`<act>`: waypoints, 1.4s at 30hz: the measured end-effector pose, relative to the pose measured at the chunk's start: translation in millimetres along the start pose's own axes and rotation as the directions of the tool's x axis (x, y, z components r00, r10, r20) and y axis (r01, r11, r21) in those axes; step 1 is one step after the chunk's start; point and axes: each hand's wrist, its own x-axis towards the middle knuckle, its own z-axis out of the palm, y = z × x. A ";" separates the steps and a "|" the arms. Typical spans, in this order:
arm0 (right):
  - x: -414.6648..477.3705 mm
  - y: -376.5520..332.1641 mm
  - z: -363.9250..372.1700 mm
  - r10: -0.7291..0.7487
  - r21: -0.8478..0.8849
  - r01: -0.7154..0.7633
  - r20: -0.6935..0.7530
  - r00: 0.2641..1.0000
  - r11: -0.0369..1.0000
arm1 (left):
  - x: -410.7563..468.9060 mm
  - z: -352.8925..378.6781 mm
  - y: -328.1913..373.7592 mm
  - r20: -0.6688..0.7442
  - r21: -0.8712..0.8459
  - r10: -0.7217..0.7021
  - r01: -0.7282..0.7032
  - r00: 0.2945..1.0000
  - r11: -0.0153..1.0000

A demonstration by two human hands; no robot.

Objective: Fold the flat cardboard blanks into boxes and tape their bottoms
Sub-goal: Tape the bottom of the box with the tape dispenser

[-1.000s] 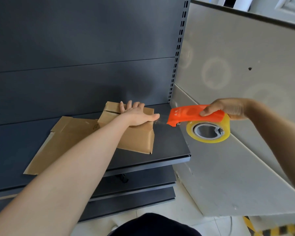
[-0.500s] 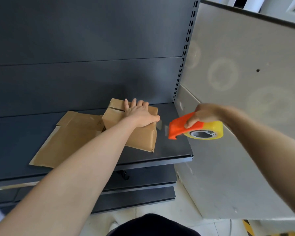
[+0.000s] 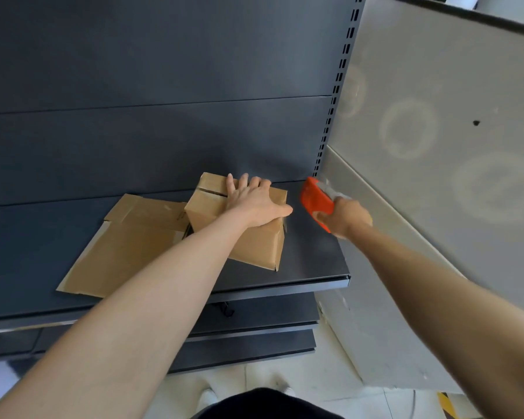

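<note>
I see a dark metal shelf (image 3: 310, 263) from above, with both bare arms reaching onto it.

The left hand (image 3: 254, 201) lies flat on top of a folded cardboard box (image 3: 259, 247). Its fingers are straight and spread and the thumb points toward the box's right edge; it is pressing down, not gripping. The box sits toward the right end of the shelf, closer to the back wall than to the front edge, turned slightly so that one corner points at the front edge. A seam between its flaps shows just left of the fingers.

The right hand (image 3: 345, 217) is curled around an orange tape dispenser (image 3: 315, 198) and holds it in the air above the shelf's right back corner. The dispenser is just beside the box, not touching it. This hand is blurred, so I cannot make out the finger placement.

A flat cardboard blank (image 3: 127, 246) lies on the shelf left of the box. Its right edge meets the box, and I cannot tell whether it runs underneath.

A pale grey panel (image 3: 436, 146) stands along the shelf's right end.
</note>
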 end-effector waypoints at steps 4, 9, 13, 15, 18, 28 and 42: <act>5.2 -14.6 42.3 -0.028 0.088 0.029 -0.015 1.000 0.996 | 0.5 -2.0 -3.9 0.035 -0.020 0.010 -0.010 0.999 1.000; 8.9 -25.1 62.4 -0.004 -0.050 0.008 0.088 0.996 0.999 | -0.3 -3.7 -5.5 0.051 -0.057 0.017 -0.014 0.999 0.998; 13.6 -28.7 37.5 -0.023 0.084 0.009 0.175 0.984 0.996 | 2.5 -3.3 -7.1 0.057 -0.100 0.020 -0.015 0.998 0.995; 11.2 -31.7 19.8 0.008 0.207 -0.016 0.038 0.999 0.978 | 3.1 -4.6 -6.9 0.070 -0.122 0.021 -0.013 0.997 0.992; -5.5 -46.8 -1.6 0.064 0.501 -0.022 -0.068 0.996 0.865 | 3.9 -7.7 -6.8 0.091 -0.205 0.015 0.004 0.996 0.979; -53.9 -110.2 -0.2 0.133 0.911 -0.271 0.241 0.961 0.312 | 5.0 -15.8 -17.1 0.099 -0.595 0.033 0.032 0.995 0.803; -48.3 -118.8 6.7 0.168 0.862 -0.403 0.368 0.915 0.306 | -4.4 -13.0 -96.0 -0.168 -0.670 -0.020 -0.099 0.986 0.735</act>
